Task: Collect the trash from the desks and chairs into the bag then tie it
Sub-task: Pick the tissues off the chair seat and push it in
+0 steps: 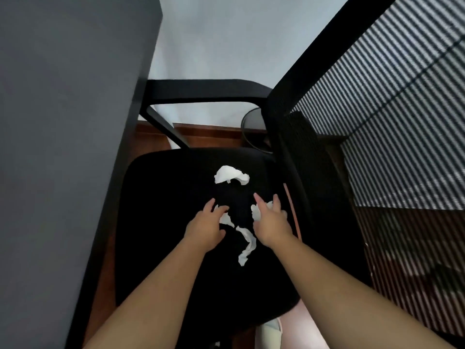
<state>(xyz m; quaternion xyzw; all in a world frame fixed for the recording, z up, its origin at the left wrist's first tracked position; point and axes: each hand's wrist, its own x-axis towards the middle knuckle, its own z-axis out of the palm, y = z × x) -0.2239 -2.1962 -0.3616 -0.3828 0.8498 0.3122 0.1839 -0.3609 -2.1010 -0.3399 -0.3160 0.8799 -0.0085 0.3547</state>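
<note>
Torn white tissue lies on the black chair seat (163,222). One crumpled piece (230,174) sits toward the back of the seat, apart from both hands. A long twisted strip (246,244) runs between my hands. My left hand (205,226) rests over the strip's upper end, fingers spread on it. My right hand (270,222) is curled over another crumpled tissue wad (257,212), which shows beside and between its fingers. No bag is in view.
A grey desk (63,122) stands close on the left. The chair's black armrest (201,91) arches behind the seat, and its mesh backrest (392,122) rises on the right. A round black bin (254,127) stands on the wooden floor by the white wall.
</note>
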